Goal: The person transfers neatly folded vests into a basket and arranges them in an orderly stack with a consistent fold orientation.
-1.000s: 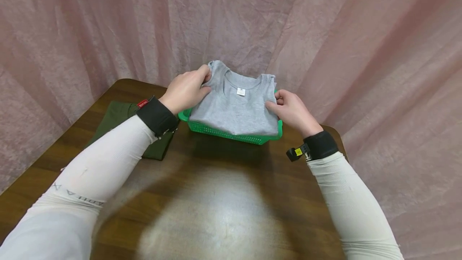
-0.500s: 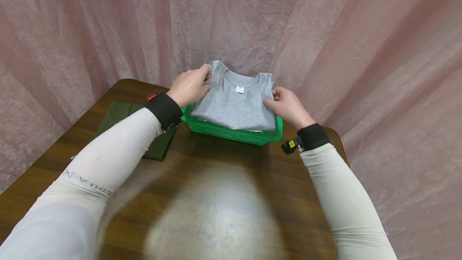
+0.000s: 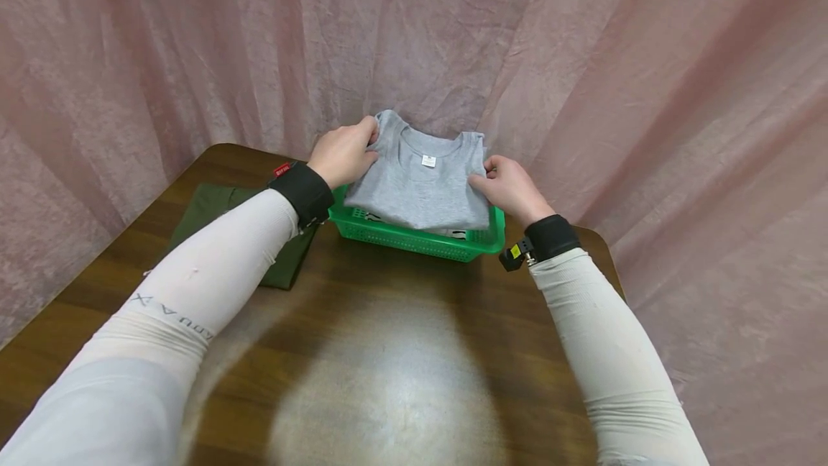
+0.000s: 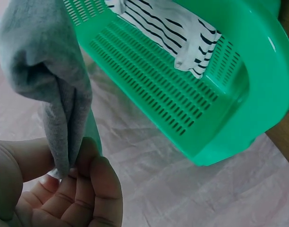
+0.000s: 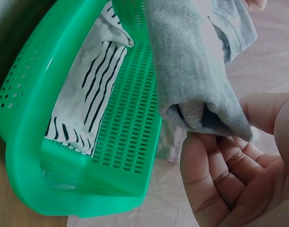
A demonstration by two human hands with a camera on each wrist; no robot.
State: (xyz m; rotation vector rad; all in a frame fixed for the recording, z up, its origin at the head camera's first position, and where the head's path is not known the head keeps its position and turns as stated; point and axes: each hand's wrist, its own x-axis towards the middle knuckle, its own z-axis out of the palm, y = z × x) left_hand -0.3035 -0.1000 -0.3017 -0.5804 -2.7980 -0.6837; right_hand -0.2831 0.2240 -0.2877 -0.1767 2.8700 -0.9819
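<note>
With twelve o'clock pointing away from the person, the grey shirt (image 3: 427,196) is hanging between the two hands, above the green basket (image 3: 414,241) at the table's (image 3: 388,351) twelve o'clock side. The left hand (image 3: 343,153) is pinching the shirt's shoulder edge between thumb and fingers, with the shirt lying toward four o'clock from it. The right hand (image 3: 514,189) is pinching the opposite edge, with the shirt lying toward nine. Both hands are touching the shirt, so neither is nearer, though the right is sitting slightly closer to six.

The shirt's neckline is facing twelve and its folded edge six; which way it is longer, I cannot tell. Its side-to-side span is running roughly along the basket's long axis, nearly nine to three and slanting toward four. Whether the shirt is touching the basket's far rim is hidden. A striped cloth (image 4: 158,28) is lying in the basket, lengthwise along its six o'clock wall. A dark green folded garment (image 3: 213,203) is resting at nine o'clock from the basket, partly behind the left arm.
</note>
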